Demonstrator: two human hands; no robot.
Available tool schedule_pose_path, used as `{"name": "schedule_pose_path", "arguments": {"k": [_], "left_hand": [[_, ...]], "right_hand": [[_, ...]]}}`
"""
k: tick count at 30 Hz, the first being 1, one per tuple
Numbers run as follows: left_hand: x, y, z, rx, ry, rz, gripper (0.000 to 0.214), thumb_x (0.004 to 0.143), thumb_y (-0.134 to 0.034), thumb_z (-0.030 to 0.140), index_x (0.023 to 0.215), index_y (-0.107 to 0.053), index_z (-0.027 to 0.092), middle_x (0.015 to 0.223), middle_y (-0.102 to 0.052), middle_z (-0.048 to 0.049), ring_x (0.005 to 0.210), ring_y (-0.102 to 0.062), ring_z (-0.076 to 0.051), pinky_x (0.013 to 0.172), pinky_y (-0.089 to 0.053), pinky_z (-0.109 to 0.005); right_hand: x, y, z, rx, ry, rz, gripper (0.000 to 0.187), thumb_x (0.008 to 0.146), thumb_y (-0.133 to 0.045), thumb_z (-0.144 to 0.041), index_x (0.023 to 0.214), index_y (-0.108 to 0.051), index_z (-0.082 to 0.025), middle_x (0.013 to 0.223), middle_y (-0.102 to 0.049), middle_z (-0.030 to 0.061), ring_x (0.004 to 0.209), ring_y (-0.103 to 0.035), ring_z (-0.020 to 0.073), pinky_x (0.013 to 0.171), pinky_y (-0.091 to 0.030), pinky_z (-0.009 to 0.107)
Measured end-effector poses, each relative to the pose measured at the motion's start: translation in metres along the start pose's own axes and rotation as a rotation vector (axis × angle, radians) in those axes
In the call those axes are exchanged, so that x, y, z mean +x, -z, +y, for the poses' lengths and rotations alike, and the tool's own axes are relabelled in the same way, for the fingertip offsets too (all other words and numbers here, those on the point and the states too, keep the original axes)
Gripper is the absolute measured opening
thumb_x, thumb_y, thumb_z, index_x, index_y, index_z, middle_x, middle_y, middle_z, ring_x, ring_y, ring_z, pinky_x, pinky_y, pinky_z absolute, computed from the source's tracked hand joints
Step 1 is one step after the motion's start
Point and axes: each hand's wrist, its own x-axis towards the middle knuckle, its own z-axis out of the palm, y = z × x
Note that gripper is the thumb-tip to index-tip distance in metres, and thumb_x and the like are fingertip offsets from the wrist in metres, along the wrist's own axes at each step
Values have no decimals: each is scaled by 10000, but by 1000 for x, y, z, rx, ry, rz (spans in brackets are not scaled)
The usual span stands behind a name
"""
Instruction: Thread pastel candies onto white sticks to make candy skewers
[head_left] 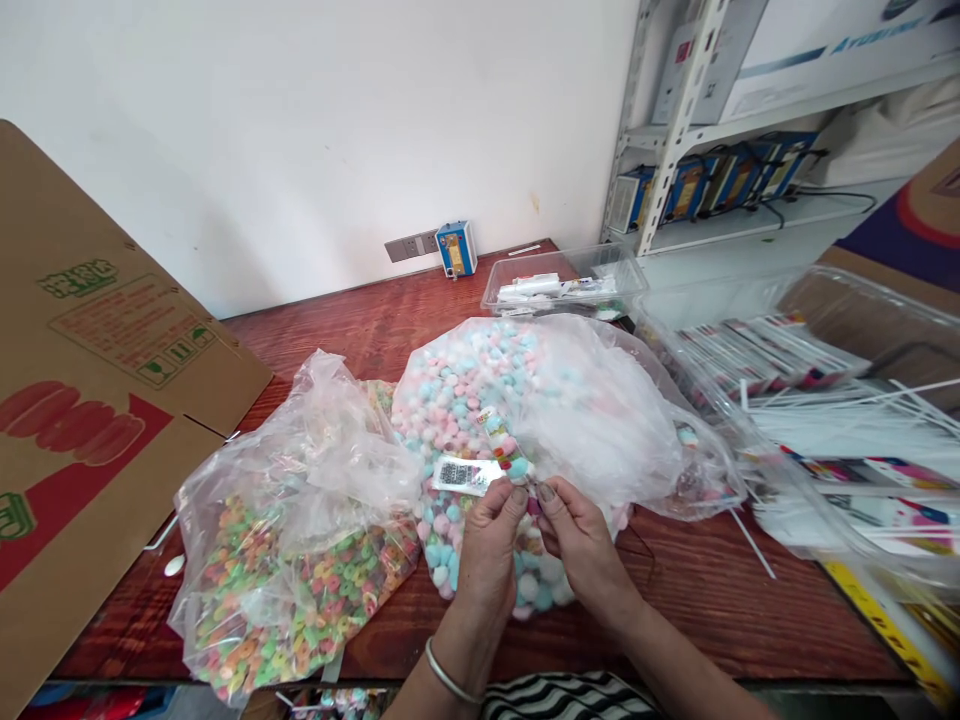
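Note:
My left hand (489, 548) and my right hand (579, 545) meet over a big clear bag of pink, blue and white candy balls (540, 400). Both pinch a narrow clear tube (504, 443) partly filled with those balls; it slants up and away from my fingers. A small white label with a black code (466, 475) hangs at the tube's near end, by my left thumb. A silver bangle circles my left wrist. To the left lies a second clear bag of multicoloured candy rings (300, 570).
A brown cardboard box (90, 400) stands at the left. At the right, a clear bag of printed packets and white sticks (810, 400). A clear plastic tray (559, 280) sits at the back. Metal shelving (690, 100) rises behind it. The red wooden table (337, 320) carries everything.

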Motion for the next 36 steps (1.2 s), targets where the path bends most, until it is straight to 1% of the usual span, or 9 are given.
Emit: {"name": "schedule_pose_path", "arguments": {"k": [4, 10, 13, 18, 22, 25, 31, 33, 36], "left_hand": [[0, 13, 8, -2, 128, -158, 253, 688, -820, 322, 897, -780, 185, 828, -734, -41, 807, -629, -150, 839, -457, -279], [-1, 20, 16, 56, 198, -319, 310, 646, -841, 358, 897, -788, 184, 1260, -654, -123, 1161, -582, -278, 984, -426, -360], [-6, 22, 17, 49, 219, -365, 291, 656, -834, 342, 891, -787, 176, 1283, -639, -139, 1187, -571, -297, 974, -441, -368], [-8, 22, 11, -4, 221, -162, 295, 612, -859, 339, 828, -777, 157, 966, -750, -111, 766, -669, -169, 748, -512, -281], [-7, 19, 2, -7, 102, 22, 265, 578, -875, 332, 746, -759, 163, 849, -753, -49, 759, -660, -129, 743, -509, -230], [-14, 16, -4, 24, 70, 59, 263, 551, -886, 324, 714, -751, 168, 808, -753, -28, 802, -668, -126, 813, -502, -230], [-38, 24, -6, 25, 316, -176, 285, 607, -866, 361, 775, -752, 161, 1105, -727, -113, 1047, -655, -240, 913, -516, -349], [-42, 29, -7, 15, 343, -194, 265, 599, -874, 344, 734, -741, 160, 1073, -734, -104, 1017, -667, -239, 883, -537, -338], [-39, 33, -6, -10, 252, -127, 245, 574, -892, 301, 668, -712, 163, 871, -742, -32, 920, -689, -185, 879, -551, -297]], "right_hand": [[-5, 8, -6, 194, -232, -240, 407, 804, -641, -582, 802, -408, -249, 455, -168, -169, 363, -42, 39, 338, -112, 164], [-7, 15, -3, 315, -481, -529, 435, 778, -656, -568, 705, -383, -238, 375, -210, -179, 285, -47, 19, 272, -145, 137], [-7, 14, 3, 322, -546, -610, 465, 770, -652, -568, 604, -389, -222, 356, -238, -159, 260, -107, 17, 260, -173, 144], [-18, 1, 8, 321, -437, -412, 371, 837, -606, -505, 679, -447, -210, 416, -286, -152, 299, -140, 22, 298, -199, 149], [-33, -6, 8, 257, -189, -103, 242, 875, -588, -467, 912, -519, -238, 644, -502, -94, 440, -376, 58, 416, -353, 178], [-45, -6, 9, 58, 6, 17, 277, 855, -632, -470, 813, -534, -214, 722, -494, -57, 565, -408, 74, 482, -355, 180], [-64, -2, 22, -27, -103, -183, 366, 921, -438, -559, 767, -470, -229, 535, -274, -124, 354, -195, 54, 371, -328, 201], [-68, 1, 22, -69, -135, -241, 388, 923, -420, -562, 754, -492, -220, 499, -276, -127, 325, -265, 64, 388, -381, 224], [-78, 18, 12, -168, -106, -197, 344, 926, -479, -477, 763, -570, -189, 579, -484, -51, 483, -489, 104, 525, -448, 243]]}}
